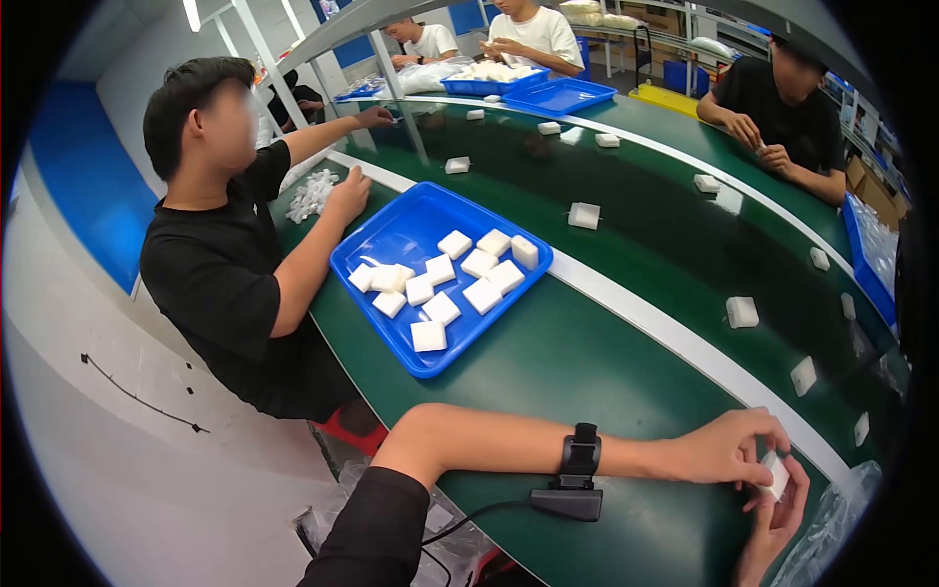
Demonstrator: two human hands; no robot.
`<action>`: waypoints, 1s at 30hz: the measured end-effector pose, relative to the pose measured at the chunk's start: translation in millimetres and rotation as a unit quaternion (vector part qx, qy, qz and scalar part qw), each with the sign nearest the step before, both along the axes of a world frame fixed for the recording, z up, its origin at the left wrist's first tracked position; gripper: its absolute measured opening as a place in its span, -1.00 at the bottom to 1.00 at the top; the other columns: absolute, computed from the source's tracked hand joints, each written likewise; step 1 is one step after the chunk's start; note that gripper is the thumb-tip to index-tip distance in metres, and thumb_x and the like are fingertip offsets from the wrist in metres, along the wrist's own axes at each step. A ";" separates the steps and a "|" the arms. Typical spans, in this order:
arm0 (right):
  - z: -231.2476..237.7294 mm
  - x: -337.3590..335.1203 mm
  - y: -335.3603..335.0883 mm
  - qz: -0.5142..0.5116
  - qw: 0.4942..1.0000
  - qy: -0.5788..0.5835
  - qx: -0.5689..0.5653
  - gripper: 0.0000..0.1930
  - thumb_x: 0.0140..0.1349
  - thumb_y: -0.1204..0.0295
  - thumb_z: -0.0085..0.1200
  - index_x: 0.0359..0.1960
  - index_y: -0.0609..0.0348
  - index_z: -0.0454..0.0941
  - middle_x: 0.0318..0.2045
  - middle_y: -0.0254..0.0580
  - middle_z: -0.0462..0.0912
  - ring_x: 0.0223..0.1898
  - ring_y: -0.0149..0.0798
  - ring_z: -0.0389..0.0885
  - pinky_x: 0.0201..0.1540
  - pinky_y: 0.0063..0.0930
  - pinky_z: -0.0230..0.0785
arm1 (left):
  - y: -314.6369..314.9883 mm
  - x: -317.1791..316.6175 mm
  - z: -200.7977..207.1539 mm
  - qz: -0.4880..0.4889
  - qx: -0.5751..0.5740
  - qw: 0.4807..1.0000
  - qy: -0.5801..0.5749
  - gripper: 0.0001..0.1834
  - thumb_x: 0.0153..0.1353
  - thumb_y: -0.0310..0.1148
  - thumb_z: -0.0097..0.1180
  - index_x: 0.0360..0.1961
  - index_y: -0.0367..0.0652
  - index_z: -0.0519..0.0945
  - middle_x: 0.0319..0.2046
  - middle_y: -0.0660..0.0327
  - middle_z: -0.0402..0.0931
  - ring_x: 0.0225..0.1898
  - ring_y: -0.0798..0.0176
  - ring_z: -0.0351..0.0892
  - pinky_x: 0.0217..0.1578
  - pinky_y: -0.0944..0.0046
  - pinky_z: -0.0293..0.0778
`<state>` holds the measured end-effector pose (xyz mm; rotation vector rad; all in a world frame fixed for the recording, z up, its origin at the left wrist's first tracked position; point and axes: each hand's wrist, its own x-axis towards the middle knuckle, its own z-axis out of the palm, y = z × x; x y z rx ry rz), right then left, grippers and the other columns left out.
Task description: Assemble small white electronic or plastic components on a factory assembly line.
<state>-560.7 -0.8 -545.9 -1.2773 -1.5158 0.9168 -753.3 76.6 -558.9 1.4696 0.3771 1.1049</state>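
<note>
At the lower right, both my hands close around one small white block (776, 474). My left hand (729, 448) pinches it from above, its forearm lying across the green table with a black wrist device (579, 457) strapped on. From below, my right hand (776, 523) cups the same block. A blue tray (391, 232) with several white blocks (481, 293) sits to the upper left, well away from my hands.
A green conveyor belt (665, 245) past a white strip carries several white blocks (741, 311). A person in black sits at the left beside the tray. Other people work at the far end and right side. Clear plastic bags (831, 528) lie at the lower right.
</note>
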 end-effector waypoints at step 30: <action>3.0 0.6 10.7 0.024 0.986 -0.088 0.142 -0.72 0.21 0.60 0.19 -0.02 0.24 0.61 -0.30 -0.09 0.66 -0.34 -0.17 0.64 -0.29 -0.44 0.50 | 4.8 -15.5 11.4 -0.018 -0.036 0.991 0.130 -0.79 0.23 -0.72 0.15 -0.10 -0.44 0.64 -0.12 0.00 0.52 -0.32 0.12 0.73 -0.33 0.29 0.74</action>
